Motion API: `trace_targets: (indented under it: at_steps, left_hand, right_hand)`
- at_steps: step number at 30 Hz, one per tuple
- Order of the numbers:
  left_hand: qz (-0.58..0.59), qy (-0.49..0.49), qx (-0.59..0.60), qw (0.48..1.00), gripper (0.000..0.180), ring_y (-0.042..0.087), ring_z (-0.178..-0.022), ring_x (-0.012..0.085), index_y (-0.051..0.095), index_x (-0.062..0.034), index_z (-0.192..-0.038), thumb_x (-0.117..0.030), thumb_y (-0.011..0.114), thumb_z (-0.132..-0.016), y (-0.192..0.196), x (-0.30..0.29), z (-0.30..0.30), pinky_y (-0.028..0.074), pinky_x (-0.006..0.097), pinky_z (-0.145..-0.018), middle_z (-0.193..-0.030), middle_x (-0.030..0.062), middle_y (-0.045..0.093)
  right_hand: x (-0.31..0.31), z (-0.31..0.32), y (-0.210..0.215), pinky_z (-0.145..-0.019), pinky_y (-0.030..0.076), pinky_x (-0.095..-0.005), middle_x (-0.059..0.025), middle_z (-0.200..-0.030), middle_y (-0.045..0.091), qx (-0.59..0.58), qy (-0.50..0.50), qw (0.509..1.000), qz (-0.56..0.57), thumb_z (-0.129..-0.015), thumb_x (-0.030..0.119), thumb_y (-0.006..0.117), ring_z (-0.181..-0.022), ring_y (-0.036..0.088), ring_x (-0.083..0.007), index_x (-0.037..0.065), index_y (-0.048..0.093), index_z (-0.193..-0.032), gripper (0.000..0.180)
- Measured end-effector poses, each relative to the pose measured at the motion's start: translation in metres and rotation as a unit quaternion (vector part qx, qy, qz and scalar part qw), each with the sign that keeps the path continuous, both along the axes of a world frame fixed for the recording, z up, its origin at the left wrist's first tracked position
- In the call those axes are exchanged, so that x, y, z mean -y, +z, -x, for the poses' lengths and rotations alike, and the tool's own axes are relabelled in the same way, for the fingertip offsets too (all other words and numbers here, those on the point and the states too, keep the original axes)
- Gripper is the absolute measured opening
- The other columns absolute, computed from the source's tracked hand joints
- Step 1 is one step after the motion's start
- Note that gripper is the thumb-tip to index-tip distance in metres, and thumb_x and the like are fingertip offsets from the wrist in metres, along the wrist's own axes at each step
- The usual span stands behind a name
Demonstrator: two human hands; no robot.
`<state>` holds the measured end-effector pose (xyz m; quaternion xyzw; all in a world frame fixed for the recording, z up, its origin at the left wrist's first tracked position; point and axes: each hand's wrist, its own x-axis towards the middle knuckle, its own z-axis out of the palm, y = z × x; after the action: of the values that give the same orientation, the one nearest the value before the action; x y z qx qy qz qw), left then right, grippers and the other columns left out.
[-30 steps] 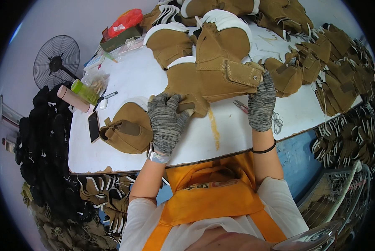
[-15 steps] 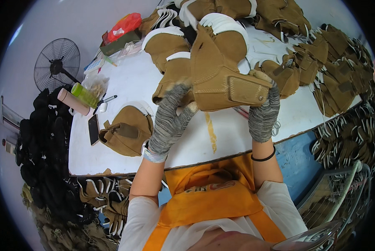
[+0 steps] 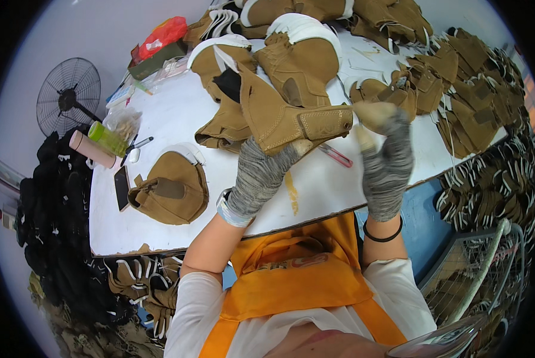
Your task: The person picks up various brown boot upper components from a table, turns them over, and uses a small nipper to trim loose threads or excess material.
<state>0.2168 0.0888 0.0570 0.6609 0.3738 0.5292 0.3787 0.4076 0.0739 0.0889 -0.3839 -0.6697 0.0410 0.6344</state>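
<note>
A brown shoe upper (image 3: 267, 110) with a stitched strap (image 3: 324, 124) is held above the white table. My left hand (image 3: 261, 170), in a grey knit glove with the fingertips bare, grips its lower edge with the thumb in front. Just right of the strap's end, my right hand (image 3: 388, 158), gloved alike, is raised with thumb and fingers apart and nothing visible between them. Its fingertips are slightly blurred. A dark lining shows inside the upper. Behind it lie more brown uppers (image 3: 306, 62) with white edges.
Left on the table (image 3: 115, 230) are another upper (image 3: 175, 191), a phone (image 3: 122, 188), a marker (image 3: 139, 144), a pink bottle (image 3: 93, 149) and a green one (image 3: 107, 138). A thin pink tool (image 3: 337, 156) lies between my hands. Piled uppers (image 3: 470, 113) cover the right end; a fan (image 3: 68, 98) stands left.
My right hand has let go of the strap end and moved slightly right. The upper has shifted left and tilted in my left hand. The whole view has shifted a little.
</note>
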Motion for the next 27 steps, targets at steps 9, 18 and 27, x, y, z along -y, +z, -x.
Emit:
trace_targets:
  at_steps: [9,18,27]
  left_hand:
    - [-0.027,-0.052,-0.152,0.987,0.039,0.062,-0.097,0.0159,0.060,-0.0058,-0.117,-0.016,0.076,-0.082,0.003,-0.002,-0.022,0.050,0.031,-0.084,-0.107,0.0059,0.067]
    - [0.033,-0.090,-0.045,0.994,0.039,0.060,-0.098,0.0186,0.060,-0.0042,-0.117,-0.016,0.074,-0.082,-0.021,-0.008,-0.023,0.048,0.032,-0.087,-0.108,0.0071,0.065]
    - [0.052,-0.127,-0.002,0.991,0.073,0.055,-0.111,0.0207,0.052,-0.0021,-0.128,-0.039,0.081,-0.072,-0.073,-0.039,0.009,0.044,0.034,-0.097,-0.121,0.0087,0.059]
  right_hand:
    - [-0.007,0.003,-0.008,-0.058,0.048,-0.0336,-0.0079,-0.071,0.063,0.147,-0.051,0.983,-0.096,-0.071,0.005,0.074,-0.066,0.061,-0.0229,0.007,0.071,-0.087,0.017]
    - [-0.017,-0.045,-0.034,-0.097,0.040,-0.0373,-0.0100,-0.104,0.058,-0.041,-0.222,0.973,-0.040,-0.092,0.002,0.050,-0.098,0.055,-0.0259,0.001,0.059,-0.105,0.016]
    - [-0.006,-0.039,-0.057,-0.085,0.046,-0.0308,-0.0078,-0.104,0.060,-0.135,0.206,0.952,0.183,-0.088,0.026,0.066,-0.092,0.056,-0.0176,0.002,0.062,-0.107,0.031]
